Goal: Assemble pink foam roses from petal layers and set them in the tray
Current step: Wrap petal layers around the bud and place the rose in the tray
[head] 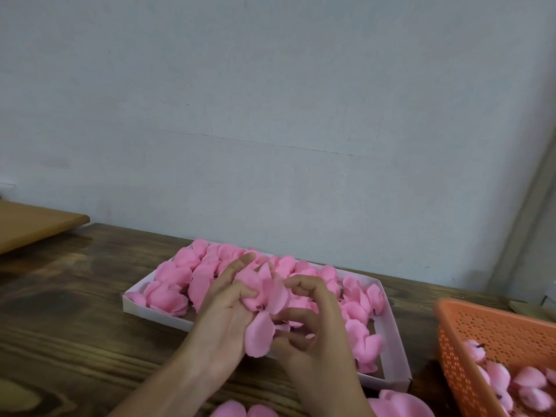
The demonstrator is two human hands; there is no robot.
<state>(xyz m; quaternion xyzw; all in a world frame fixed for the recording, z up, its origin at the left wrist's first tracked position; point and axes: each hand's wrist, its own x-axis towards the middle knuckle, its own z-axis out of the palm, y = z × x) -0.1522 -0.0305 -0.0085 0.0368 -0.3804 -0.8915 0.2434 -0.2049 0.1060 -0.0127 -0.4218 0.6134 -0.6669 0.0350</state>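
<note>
A dark-stained wooden table (75,296), its grain plain under a dull sheen, carries a white tray (156,315) of matt paperboard. The pink petals (177,296) in it look like soft foam, matt and faintly grainy, as does the rose (261,296) held above it. Near right is an orange basket (496,332) of smooth, perforated plastic. Far left lies brown cardboard (36,227). Behind is a pale painted wall (270,100), matt and faintly cracked.

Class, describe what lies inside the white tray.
Most of the white tray holds pink foam roses. The left hand and right hand, holding petals, cover its middle, hiding what lies there.
</note>
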